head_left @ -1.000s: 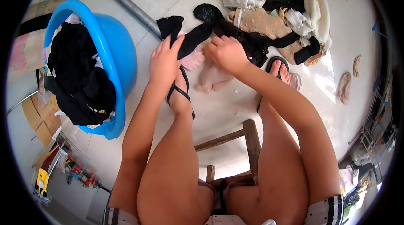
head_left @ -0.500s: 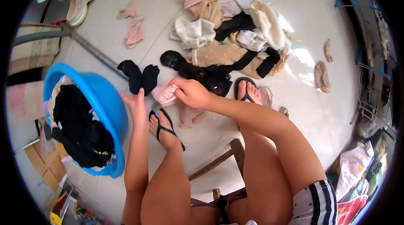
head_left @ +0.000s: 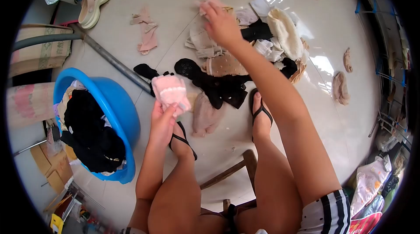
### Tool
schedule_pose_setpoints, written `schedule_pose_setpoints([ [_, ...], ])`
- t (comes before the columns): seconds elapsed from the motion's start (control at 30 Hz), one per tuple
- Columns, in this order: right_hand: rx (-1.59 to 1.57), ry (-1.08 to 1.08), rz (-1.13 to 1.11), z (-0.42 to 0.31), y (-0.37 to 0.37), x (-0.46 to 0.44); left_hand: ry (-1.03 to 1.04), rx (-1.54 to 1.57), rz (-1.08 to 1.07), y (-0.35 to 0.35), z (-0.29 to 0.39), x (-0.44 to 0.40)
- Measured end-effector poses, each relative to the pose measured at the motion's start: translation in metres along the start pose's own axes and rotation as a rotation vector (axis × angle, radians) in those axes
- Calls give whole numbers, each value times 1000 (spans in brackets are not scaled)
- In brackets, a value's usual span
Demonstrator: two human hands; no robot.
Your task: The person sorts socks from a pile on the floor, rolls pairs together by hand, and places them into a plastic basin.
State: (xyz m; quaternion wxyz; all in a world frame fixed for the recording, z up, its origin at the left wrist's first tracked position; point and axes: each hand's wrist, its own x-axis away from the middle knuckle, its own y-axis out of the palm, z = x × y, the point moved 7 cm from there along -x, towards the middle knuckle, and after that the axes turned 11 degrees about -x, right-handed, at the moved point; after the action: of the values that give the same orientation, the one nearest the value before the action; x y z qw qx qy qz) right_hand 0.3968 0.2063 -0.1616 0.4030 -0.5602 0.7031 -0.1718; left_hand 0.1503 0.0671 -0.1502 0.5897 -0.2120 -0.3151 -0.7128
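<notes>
My left hand [head_left: 164, 122] is closed on a folded pink sock [head_left: 171, 90] with a white band across it, held up above the floor. My right hand [head_left: 221, 26] reaches over the far side of a loose pile of socks, its fingers stretched out and slightly blurred. Under those fingertips lies another pink sock [head_left: 212, 3]; whether they grip it is hard to see. Around my hands are black socks [head_left: 218, 85], a dotted beige sock [head_left: 225, 65], a cream sock [head_left: 284, 32] and a sheer beige sock [head_left: 206, 118].
A blue basin [head_left: 120, 107] of dark clothes stands at left, beside a grey pipe [head_left: 113, 67]. Pink strips [head_left: 146, 32] lie farther off. Single beige socks [head_left: 340, 87] are at right, near a rack [head_left: 385, 76]. A wooden stool leg [head_left: 249, 168] shows between my legs.
The pink sock, earlier in my right hand, is now folded in my left hand. My right hand has moved away across the pile. One black sock's position near the basin looks lower and partly covered.
</notes>
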Motion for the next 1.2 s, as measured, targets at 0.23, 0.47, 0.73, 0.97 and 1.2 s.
schedule_pose_setpoints([
  [0.23, 484, 537, -267, 56, -1, -18, -64, -130, -37, -7, 0, -2],
  [0.47, 272, 398, -308, 59, 30, -30, 10, -31, 35, -23, 17, 0],
  [0.73, -1025, 354, -924, -123, -15, 34, 5, 93, 92, -34, 21, 10],
  [0.97, -642, 237, -384, -155, -27, 68, 105, 306, -196, 9, 43, 20],
  [1.2, -1047, 528, -423, -140, -29, 77, 270, 147, -160, 22, 54, 17],
])
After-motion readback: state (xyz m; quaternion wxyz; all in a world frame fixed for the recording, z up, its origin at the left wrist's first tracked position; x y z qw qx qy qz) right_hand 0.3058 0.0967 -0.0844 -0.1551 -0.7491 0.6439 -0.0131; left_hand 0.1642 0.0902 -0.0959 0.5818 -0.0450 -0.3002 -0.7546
